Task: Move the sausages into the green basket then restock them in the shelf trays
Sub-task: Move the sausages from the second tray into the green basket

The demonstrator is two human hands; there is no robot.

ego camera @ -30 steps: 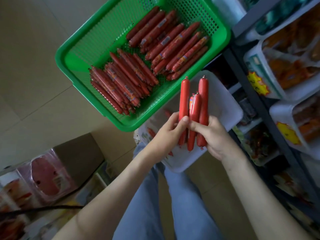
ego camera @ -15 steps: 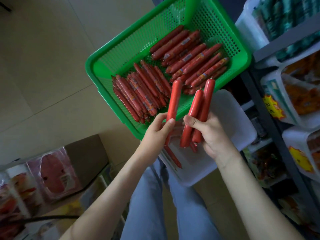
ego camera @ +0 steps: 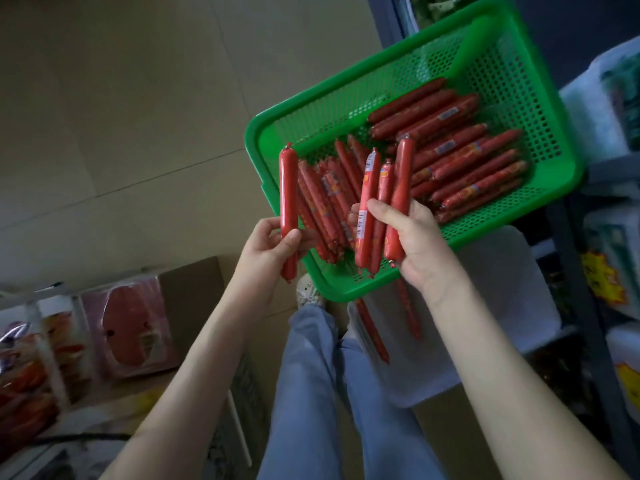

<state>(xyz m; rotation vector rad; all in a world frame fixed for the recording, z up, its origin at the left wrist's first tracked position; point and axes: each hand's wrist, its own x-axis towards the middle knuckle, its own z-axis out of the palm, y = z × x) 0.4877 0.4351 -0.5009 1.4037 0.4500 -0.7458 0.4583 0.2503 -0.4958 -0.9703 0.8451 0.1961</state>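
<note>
The green basket (ego camera: 554,109) sits at upper right and holds several red sausages (ego camera: 460,161) in two piles. My left hand (ego camera: 268,247) grips a single red sausage (ego camera: 288,188) upright over the basket's near left corner. My right hand (ego camera: 412,244) holds three red sausages (ego camera: 370,188) fanned upright above the basket's front rim. Below the basket lies a white shelf tray (ego camera: 502,306) with two thin sausages (ego camera: 372,330) left in it.
A dark shelf rack (ego camera: 585,323) with white trays of packaged food (ego camera: 609,282) runs down the right side. A cardboard box (ego camera: 194,299) and packs of sliced meat (ego camera: 128,327) stand at lower left. My legs in blue trousers (ego camera: 311,393) and a white shoe are below.
My left hand has pulled one sausage away to the left from the bundle in my right hand. Both hands have risen from the white tray to over the basket's near edge.
</note>
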